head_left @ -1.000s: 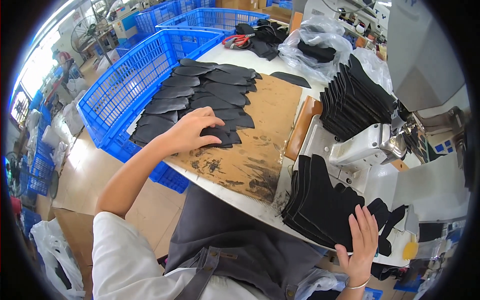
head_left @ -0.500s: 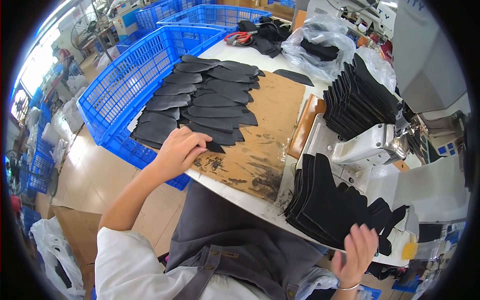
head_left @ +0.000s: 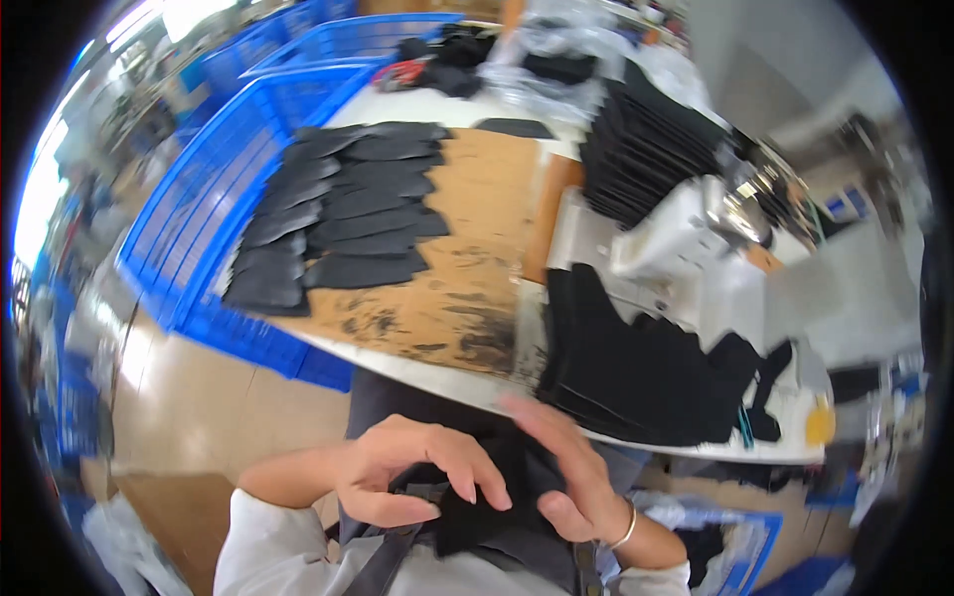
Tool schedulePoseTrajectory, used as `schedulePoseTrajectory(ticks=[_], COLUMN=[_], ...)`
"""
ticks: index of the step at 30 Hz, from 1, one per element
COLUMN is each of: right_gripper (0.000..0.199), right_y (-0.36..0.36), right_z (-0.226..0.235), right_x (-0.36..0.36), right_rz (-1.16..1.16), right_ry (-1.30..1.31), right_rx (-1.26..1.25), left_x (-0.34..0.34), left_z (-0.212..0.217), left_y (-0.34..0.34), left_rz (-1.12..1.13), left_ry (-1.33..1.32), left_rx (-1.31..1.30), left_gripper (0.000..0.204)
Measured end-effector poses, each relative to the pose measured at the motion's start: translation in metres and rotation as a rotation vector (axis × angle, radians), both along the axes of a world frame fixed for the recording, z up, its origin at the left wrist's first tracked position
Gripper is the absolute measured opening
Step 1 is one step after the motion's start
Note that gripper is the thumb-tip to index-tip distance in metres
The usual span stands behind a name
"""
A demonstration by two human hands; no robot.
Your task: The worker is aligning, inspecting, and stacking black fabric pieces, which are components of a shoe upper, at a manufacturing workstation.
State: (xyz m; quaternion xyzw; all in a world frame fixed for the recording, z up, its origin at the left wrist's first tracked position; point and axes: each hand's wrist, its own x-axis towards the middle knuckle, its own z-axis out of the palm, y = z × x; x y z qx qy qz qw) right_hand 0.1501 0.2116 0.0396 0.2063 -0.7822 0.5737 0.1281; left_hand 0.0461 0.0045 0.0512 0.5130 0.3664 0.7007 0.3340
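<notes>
Black cloth in a dark, soft-edged piece [head_left: 487, 521] shows below and between my hands, against my dark grey fabric apron [head_left: 383, 399]. My left hand [head_left: 397, 452] arches over it, thumb and fingertips parted; I cannot tell whether they grip it. My right hand [head_left: 581, 482] is spread wide, thumb well apart from its blurred fingers, holding nothing I can see.

The near edge of the white tabletop [head_left: 397, 107] runs just ahead of both hands. Right of my right fingertips, a low pile of black cut-outs [head_left: 636, 377] fills the near corner, with a yellow block [head_left: 820, 425] beyond. Behind that pile, the white metal machine arm [head_left: 666, 233] blocks the way to a tight row of black pieces [head_left: 651, 144].

Straight ahead lies a stained brown board [head_left: 487, 199]; overlapping black leaf-shaped pieces [head_left: 363, 214] cover its left part. Farther left of my left hand, a blue plastic mesh basket [head_left: 214, 328] hugs the table.
</notes>
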Motion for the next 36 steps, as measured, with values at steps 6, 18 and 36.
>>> schedulePoseTrajectory(ticks=[6,18,36], right_gripper=[0.022,0.016,0.025], right_y=[0.020,0.098,0.105], right_z=[0.006,0.073,0.068], right_x=[0.035,0.026,0.022], right_rz=[0.062,-0.492,-0.521], right_ry=[-0.629,-0.704,-0.783], right_rx=[-0.409,-0.117,0.009], left_x=[-0.015,-0.045,-0.052], left_z=[0.027,0.058,0.042], left_y=[0.043,0.166,0.178], left_rz=[-0.094,-0.068,-0.047], left_ry=[0.313,0.558,0.817], left_rx=[-0.201,-0.741,-0.723], left_gripper=[0.027,0.022,0.051])
